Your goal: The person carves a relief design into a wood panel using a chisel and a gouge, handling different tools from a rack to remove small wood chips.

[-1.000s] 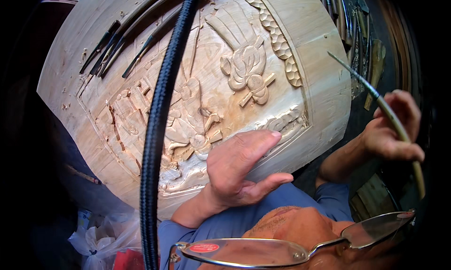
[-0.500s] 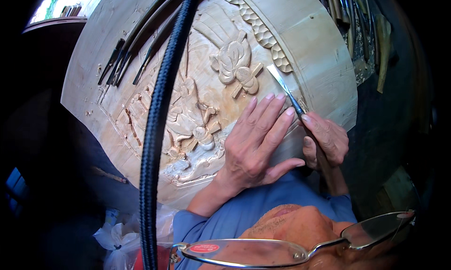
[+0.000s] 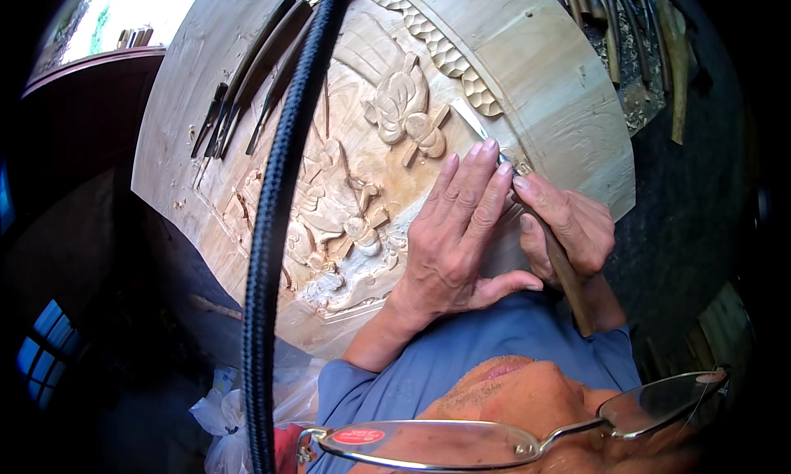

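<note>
Left hand (image 3: 451, 231) lies flat, fingers spread, on the pale carved wooden panel (image 3: 544, 86); right hand (image 3: 564, 231) clenches a wooden-handled steel chisel (image 3: 568, 272), tip seemingly hidden behind fingertips.

The person wears a blue shirt; its sleeves (image 3: 387, 375) reach down to the wrists. Both hands are bare: left hand (image 3: 449, 243), right hand (image 3: 564, 231), no gloves, rings or watch to be seen. Thin metal-rimmed glasses (image 3: 511, 441) sit low in view, with a small red oval sticker on one lens. A black braided cord (image 3: 276, 218) hangs down from the head
</note>
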Demonstrator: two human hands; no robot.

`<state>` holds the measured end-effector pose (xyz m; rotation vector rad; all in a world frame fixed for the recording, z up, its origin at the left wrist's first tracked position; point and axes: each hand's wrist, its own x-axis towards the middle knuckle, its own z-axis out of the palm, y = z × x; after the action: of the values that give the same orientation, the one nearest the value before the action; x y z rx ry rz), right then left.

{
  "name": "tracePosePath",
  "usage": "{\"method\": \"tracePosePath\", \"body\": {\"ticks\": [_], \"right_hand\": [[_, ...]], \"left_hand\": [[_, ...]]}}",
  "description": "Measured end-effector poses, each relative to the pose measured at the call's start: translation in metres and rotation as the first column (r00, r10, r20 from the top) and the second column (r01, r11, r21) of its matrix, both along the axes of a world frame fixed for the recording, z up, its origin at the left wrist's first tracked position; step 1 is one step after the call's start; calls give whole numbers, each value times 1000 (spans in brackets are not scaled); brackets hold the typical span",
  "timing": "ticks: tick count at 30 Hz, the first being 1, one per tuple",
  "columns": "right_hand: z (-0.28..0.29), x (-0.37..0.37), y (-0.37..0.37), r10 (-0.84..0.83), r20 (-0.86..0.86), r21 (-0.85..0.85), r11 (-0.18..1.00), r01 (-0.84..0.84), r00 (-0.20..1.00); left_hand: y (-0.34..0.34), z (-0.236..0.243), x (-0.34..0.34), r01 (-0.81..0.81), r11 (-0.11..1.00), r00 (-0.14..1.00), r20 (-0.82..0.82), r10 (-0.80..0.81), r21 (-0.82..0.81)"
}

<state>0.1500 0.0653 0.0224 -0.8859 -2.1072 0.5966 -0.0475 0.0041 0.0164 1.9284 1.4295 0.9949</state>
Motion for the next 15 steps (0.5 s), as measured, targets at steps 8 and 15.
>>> {"method": "tracePosePath", "body": {"ticks": [8, 15], "right_hand": [[2, -6, 2, -12, -12, 24, 1000, 13, 1000], [-6, -12, 3, -42, -22, 51, 998, 43, 999]], "left_hand": [[0, -3, 0, 5, 1000, 999, 49, -5, 1], [4, 0, -1, 9, 1000, 998, 63, -8, -21]]}}
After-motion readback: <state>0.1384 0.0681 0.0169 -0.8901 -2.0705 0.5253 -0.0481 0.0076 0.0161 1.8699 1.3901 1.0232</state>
